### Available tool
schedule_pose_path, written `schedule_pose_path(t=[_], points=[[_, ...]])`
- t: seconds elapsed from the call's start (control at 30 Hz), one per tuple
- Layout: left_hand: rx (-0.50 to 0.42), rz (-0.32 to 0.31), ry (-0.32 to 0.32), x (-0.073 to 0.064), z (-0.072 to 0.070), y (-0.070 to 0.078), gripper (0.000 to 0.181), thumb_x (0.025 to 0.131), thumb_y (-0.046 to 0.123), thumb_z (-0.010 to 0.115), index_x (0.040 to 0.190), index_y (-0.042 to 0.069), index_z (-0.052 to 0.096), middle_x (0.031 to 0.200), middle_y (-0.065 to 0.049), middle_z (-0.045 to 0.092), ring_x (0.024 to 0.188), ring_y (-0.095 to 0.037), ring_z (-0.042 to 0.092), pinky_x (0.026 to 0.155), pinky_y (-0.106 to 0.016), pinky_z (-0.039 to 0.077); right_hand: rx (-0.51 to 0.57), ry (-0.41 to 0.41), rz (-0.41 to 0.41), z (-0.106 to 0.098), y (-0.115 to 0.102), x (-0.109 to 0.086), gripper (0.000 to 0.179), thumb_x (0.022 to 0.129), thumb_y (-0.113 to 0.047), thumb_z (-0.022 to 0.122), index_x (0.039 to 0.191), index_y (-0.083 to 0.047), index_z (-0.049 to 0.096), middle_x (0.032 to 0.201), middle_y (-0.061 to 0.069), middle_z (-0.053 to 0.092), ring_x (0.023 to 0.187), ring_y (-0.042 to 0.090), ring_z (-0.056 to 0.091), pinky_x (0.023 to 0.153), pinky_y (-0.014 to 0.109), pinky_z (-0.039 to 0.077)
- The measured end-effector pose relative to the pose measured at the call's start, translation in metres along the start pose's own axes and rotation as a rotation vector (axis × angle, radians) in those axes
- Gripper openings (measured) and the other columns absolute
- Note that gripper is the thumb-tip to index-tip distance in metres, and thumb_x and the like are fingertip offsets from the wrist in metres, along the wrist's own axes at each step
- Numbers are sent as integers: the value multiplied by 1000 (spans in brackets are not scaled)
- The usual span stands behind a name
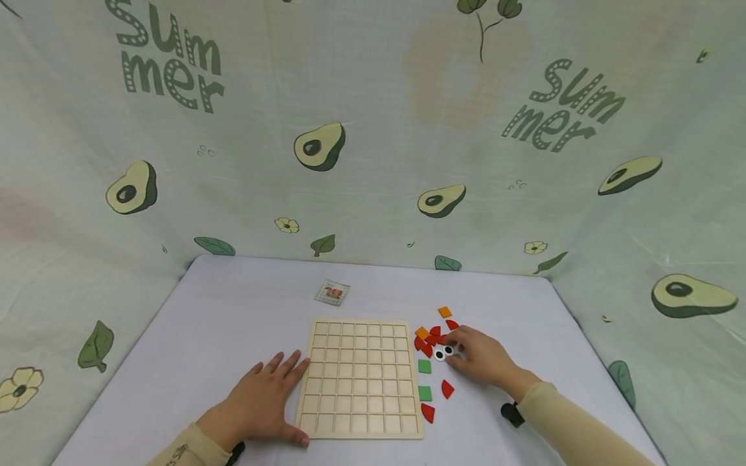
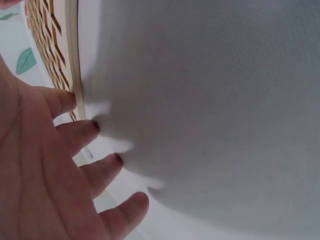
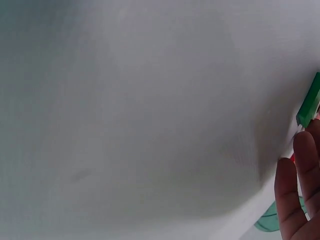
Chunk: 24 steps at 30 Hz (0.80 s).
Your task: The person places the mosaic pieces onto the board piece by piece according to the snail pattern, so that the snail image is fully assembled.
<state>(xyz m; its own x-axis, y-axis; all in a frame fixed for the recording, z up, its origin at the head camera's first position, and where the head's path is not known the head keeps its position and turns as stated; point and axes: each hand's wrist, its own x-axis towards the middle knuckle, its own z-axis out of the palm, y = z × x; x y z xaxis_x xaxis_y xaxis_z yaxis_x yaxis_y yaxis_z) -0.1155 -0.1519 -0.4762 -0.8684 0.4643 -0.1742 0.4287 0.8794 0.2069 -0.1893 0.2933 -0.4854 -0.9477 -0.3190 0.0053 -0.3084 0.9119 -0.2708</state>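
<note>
A wooden grid board [image 1: 360, 378] with square cells lies flat on the table. My left hand [image 1: 262, 401] is spread at its left side, with fingertips and thumb against the frame; the left wrist view shows straight fingers [image 2: 80, 135] by the board's edge [image 2: 72, 45]. My right hand [image 1: 480, 356] is over the loose pieces right of the board. Its thumb and index finger are on either side of a round white eye piece [image 1: 448, 350]; whether they pinch it I cannot tell. Another eye piece [image 1: 440, 355] lies beside it. A green piece [image 3: 309, 102] shows near the right fingers.
Several red quarter-round pieces [image 1: 447, 389], orange squares [image 1: 445, 312] and green squares [image 1: 425, 366] lie along the board's right side. Behind the board is a small picture card or packet [image 1: 332, 292]. A printed cloth [image 1: 373, 129] hangs around the white table.
</note>
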Motion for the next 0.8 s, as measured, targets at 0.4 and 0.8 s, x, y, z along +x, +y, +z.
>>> schedule_pose_path(t=[0.4, 0.8], points=[[-11, 6, -16, -2, 0, -3, 131, 54, 92, 63, 154, 11, 37, 158, -14, 34, 140, -45, 32, 102, -68, 35, 19, 9, 26, 2, -4, 0, 30, 81, -25, 83, 108, -21, 72, 95, -15, 58, 81, 8, 52, 72, 29, 52], [-27, -16, -34, 0, 0, -3, 130, 55, 91, 64, 155, 13, 36, 159, -13, 32, 142, -44, 29, 102, -68, 35, 20, 0, 13, 0, -3, 2, 26, 79, -25, 84, 100, -22, 70, 90, -15, 57, 78, 8, 51, 69, 29, 50]])
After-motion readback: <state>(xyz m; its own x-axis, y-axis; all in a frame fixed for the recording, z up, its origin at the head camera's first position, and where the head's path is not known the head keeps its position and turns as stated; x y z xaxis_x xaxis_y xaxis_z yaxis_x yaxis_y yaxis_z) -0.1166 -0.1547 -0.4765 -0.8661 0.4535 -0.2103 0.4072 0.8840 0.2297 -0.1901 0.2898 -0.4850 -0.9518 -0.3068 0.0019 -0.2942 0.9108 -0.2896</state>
